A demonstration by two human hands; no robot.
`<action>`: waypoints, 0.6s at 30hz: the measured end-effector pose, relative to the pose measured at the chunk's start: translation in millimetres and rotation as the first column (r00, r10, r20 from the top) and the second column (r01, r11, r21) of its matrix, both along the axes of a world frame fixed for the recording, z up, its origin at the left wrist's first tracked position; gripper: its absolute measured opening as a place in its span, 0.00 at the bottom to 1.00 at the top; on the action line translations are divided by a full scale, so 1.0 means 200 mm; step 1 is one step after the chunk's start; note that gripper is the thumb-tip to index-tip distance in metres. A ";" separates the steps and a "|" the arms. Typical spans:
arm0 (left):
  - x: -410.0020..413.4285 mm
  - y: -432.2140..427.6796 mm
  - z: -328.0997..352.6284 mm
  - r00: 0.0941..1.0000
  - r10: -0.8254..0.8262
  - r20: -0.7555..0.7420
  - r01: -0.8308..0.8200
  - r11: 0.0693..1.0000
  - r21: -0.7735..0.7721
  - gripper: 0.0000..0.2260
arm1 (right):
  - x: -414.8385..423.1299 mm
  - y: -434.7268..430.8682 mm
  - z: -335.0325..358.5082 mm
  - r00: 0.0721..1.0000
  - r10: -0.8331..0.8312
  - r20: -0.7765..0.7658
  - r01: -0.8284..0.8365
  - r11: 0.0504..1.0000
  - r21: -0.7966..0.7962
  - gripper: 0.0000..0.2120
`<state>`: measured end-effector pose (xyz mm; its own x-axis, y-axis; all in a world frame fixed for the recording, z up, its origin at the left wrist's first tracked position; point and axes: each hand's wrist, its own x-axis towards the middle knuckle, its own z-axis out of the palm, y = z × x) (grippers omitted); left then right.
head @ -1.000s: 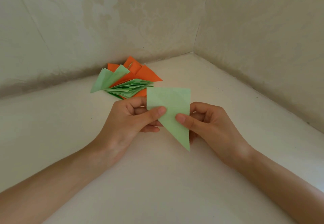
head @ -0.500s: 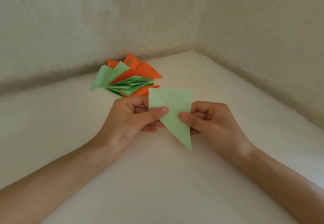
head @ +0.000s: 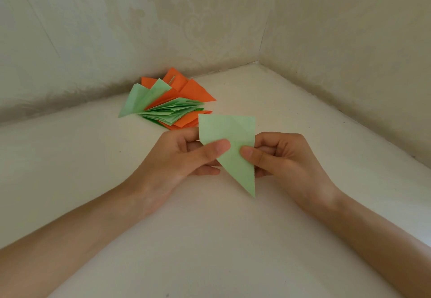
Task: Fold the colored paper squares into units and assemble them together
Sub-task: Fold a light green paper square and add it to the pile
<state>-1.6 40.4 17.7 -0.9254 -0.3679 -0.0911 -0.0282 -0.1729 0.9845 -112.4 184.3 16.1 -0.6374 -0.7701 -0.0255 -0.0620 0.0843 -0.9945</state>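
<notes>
Green paper, partly folded with its point toward the near side, is pinched between the left hand and the right hand, above the pale surface. Edges should be aligned before the crease is pressed. Folded orange and green pieces are piled farther back, left.

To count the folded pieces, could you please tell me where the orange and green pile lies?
In the head view, the pile lies left of centre by the back wall, just beyond the left hand.
</notes>
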 end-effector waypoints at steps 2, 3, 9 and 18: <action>0.00 0.00 0.00 1.000 -0.016 0.009 0.016 0.999 -0.035 0.13 | 0.00 0.00 0.00 1.000 -0.003 0.006 0.003 1.000 -0.005 0.06; 0.00 0.00 0.00 1.000 -0.011 0.008 0.011 0.999 -0.039 0.13 | 0.00 0.00 0.01 1.000 0.003 0.007 -0.003 1.000 -0.009 0.06; 0.00 0.00 0.00 0.999 0.036 0.010 -0.036 0.999 -0.016 0.12 | 0.00 0.00 0.01 0.999 0.028 0.025 -0.027 0.999 -0.029 0.06; -0.02 0.01 0.00 0.997 0.074 -0.009 -0.073 0.996 0.056 0.06 | -0.01 0.00 0.00 1.000 0.007 0.029 -0.005 0.997 -0.078 0.10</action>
<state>-4.9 42.7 17.9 -0.8972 -0.4295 -0.1028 -0.0022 -0.2285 0.9735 -114.8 183.3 16.8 -0.6326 -0.7743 0.0164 -0.0334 0.0062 -0.9994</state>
